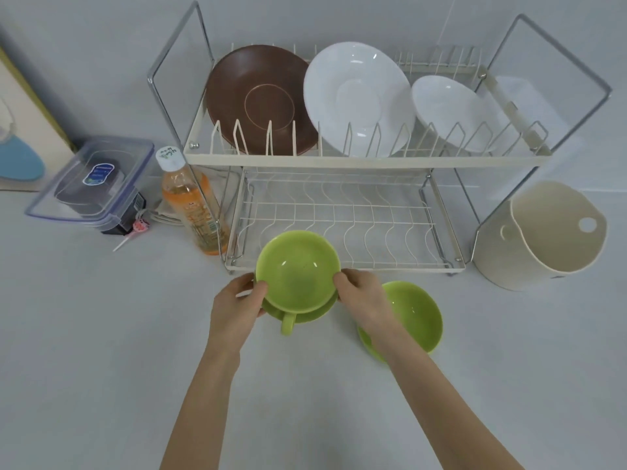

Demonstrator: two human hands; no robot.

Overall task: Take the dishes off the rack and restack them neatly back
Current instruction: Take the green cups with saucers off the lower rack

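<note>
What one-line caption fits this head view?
Both hands hold a green bowl before the dish rack.

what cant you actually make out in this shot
- Head view: what lies under the held green bowl; the bowl, left hand and right hand cover all but a handle and rim.
- Second green bowl: near side hidden by the right forearm.
- Bottle label: too small to read.

I am finding no legible text. I am seeing a blue label on the clear container, handwritten marks on the bottle cap, and print on the orange bottle label, all too blurred to read.
</note>
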